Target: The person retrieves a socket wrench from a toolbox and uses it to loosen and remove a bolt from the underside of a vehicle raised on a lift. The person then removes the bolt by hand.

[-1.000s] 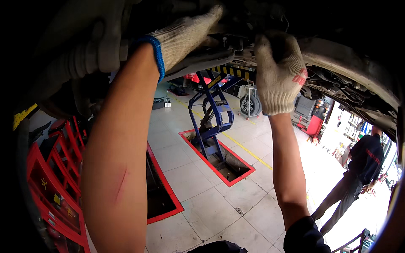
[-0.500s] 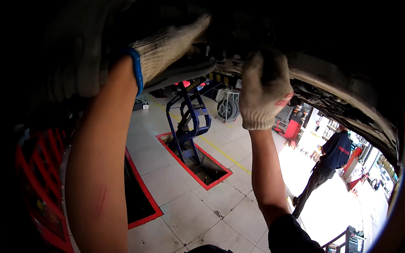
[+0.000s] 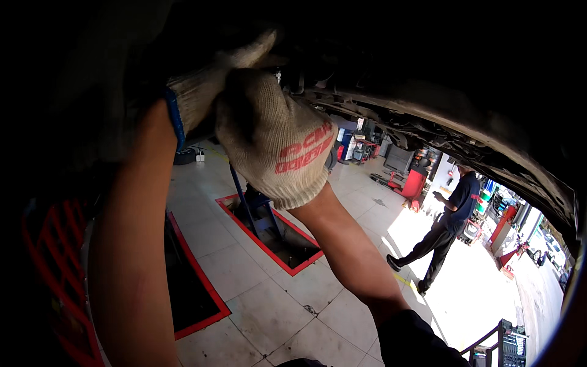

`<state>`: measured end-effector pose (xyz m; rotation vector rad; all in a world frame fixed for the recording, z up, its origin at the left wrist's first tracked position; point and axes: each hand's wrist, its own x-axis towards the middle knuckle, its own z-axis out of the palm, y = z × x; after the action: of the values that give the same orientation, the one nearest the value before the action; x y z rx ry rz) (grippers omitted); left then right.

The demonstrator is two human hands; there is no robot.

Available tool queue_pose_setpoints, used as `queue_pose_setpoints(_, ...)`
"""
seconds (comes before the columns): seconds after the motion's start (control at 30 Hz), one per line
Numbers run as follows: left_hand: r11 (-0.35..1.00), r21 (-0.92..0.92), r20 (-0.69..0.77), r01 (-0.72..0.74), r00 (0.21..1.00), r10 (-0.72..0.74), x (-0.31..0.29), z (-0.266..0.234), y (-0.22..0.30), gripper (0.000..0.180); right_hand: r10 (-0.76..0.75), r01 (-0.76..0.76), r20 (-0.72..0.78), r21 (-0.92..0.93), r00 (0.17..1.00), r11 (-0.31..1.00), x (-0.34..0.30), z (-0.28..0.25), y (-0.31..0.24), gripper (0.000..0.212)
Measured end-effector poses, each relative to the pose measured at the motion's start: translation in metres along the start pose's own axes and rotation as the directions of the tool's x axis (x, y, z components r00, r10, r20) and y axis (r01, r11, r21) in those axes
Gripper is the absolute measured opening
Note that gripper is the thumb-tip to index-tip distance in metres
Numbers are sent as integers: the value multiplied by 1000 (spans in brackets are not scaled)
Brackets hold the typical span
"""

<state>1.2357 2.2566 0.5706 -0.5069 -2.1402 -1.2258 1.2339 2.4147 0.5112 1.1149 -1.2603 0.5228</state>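
Note:
Both my arms reach up to the dark underside of a raised car (image 3: pixel 428 104). My left hand (image 3: pixel 214 79), in a knit glove with a blue cuff, presses flat against the underbody, fingers stretched toward a shadowed spot. My right hand (image 3: pixel 272 137), in a cream knit glove with red print, is curled just below and in front of the left one. Its fingers are turned away from me into the dark, and I cannot make out whether they hold anything.
A blue scissor lift (image 3: pixel 257 211) stands in a red-edged floor pit (image 3: pixel 275 244). A second red-edged pit (image 3: pixel 189 293) lies at the left beside a red frame (image 3: pixel 49 257). A person in dark clothes (image 3: pixel 443 226) walks at the right near red equipment (image 3: pixel 416 183). A tool cart (image 3: pixel 510 345) is at lower right.
My view has swung left and closer. My right hand moved left across to meet the left hand under the car, and now overlaps it. The person at the right walked further in.

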Motion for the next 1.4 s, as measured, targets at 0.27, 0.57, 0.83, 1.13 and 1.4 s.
queue_pose_setpoints(0.27,997,13,-58,73,996,-72,3,16,0,95,87,-91,-78,-47,993,995,-5,-7,23,24)
queue_pose_setpoints(0.57,998,57,-122,19,992,-12,-6,-18,11,99,68,-72,-57,-69,996,995,8,-10,-6,30)
queue_pose_setpoints(0.83,952,-301,-52,-46,998,32,12,4,2,75,247,-232,-52,195,968,953,-17,-8,39,34)
queue_pose_setpoints(1.13,999,-12,-59,-31,998,30,-13,-22,12,97,33,-30,-100,40,994,999,15,-4,1,32)
queue_pose_setpoints(1.4,986,111,-28,125,992,-122,3,23,9,104,79,-94,-94,-166,992,982,-10,-32,37,21)
